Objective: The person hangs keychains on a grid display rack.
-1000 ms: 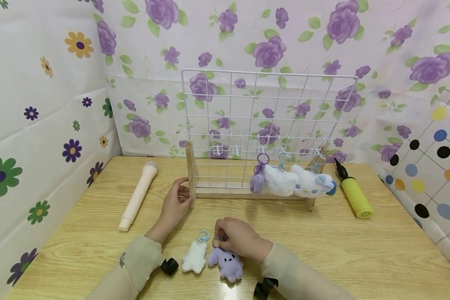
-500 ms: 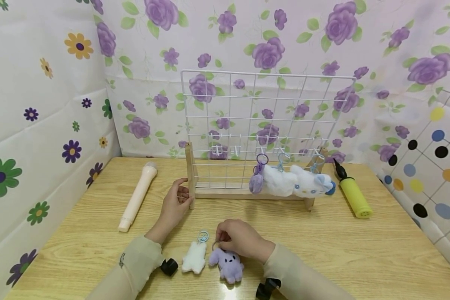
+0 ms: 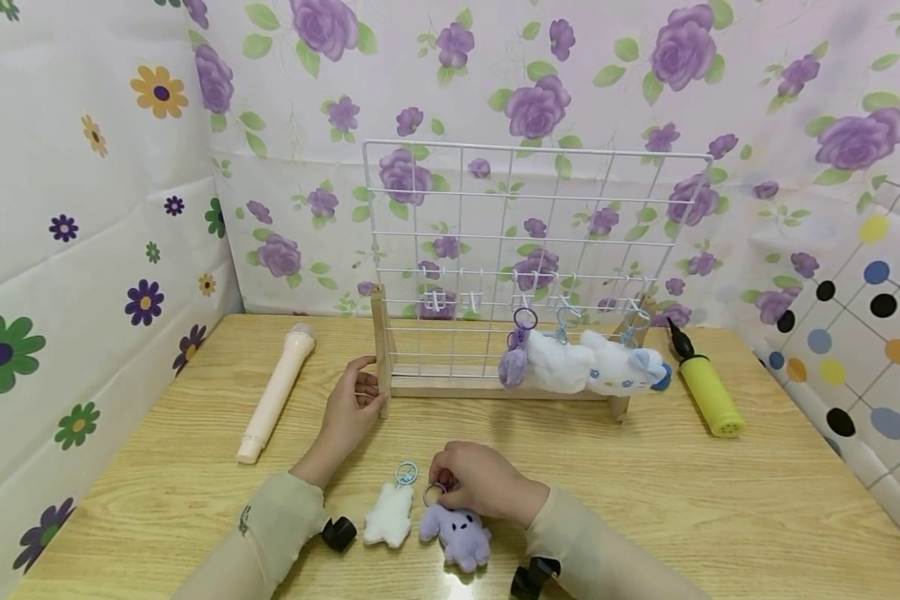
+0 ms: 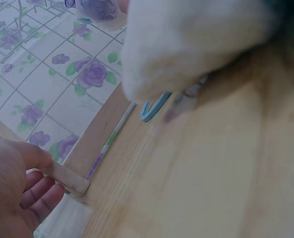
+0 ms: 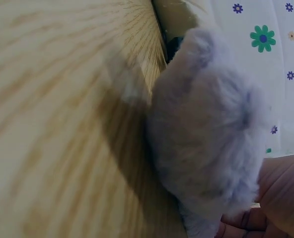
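Note:
My left hand grips the left wooden foot of a white wire grid rack, thumb on one side and fingers curled on the other. With my right hand I pinch a lilac plush keychain near its metal ring. The plush lies on the table, its dark-eyed face up; in the right wrist view its fur hides most of my fingers. Beside it lies a white plush keychain with a light blue ring; it looms blurred in the left wrist view.
On the rack's right half hang a purple plush, a white fluffy one and a white one with a blue bow. White hooks line the left half. A cream microphone-shaped object lies left, a yellow hand pump right.
My right hand and the lilac plush have shifted slightly toward me, and more of its ring shows. The left hand and the rack stay where they were.

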### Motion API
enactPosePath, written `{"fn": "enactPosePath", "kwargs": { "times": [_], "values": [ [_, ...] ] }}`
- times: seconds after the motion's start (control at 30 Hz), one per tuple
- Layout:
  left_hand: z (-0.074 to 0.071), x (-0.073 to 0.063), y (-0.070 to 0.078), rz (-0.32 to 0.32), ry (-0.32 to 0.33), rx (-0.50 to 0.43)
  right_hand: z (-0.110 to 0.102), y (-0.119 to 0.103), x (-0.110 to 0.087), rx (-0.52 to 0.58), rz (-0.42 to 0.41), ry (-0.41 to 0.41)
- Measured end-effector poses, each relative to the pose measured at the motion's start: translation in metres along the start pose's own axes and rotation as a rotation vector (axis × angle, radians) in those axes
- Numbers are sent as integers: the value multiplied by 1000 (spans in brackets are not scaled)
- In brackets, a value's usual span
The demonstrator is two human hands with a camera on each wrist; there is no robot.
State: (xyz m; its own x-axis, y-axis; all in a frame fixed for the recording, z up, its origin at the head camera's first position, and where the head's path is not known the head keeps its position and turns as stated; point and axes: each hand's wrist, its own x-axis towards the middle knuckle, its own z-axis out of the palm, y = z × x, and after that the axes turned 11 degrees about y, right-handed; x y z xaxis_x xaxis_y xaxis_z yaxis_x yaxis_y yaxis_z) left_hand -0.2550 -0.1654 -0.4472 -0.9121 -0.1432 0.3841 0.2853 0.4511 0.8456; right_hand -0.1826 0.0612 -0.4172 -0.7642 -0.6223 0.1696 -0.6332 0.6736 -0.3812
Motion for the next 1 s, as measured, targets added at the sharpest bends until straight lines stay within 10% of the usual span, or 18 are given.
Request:
{"fn": "enactPosePath", "kwargs": {
  "times": [1.0],
  "values": [
    [0,-1,-1,17,1,5,-4,5,-3,161,35,3]
  ]
}}
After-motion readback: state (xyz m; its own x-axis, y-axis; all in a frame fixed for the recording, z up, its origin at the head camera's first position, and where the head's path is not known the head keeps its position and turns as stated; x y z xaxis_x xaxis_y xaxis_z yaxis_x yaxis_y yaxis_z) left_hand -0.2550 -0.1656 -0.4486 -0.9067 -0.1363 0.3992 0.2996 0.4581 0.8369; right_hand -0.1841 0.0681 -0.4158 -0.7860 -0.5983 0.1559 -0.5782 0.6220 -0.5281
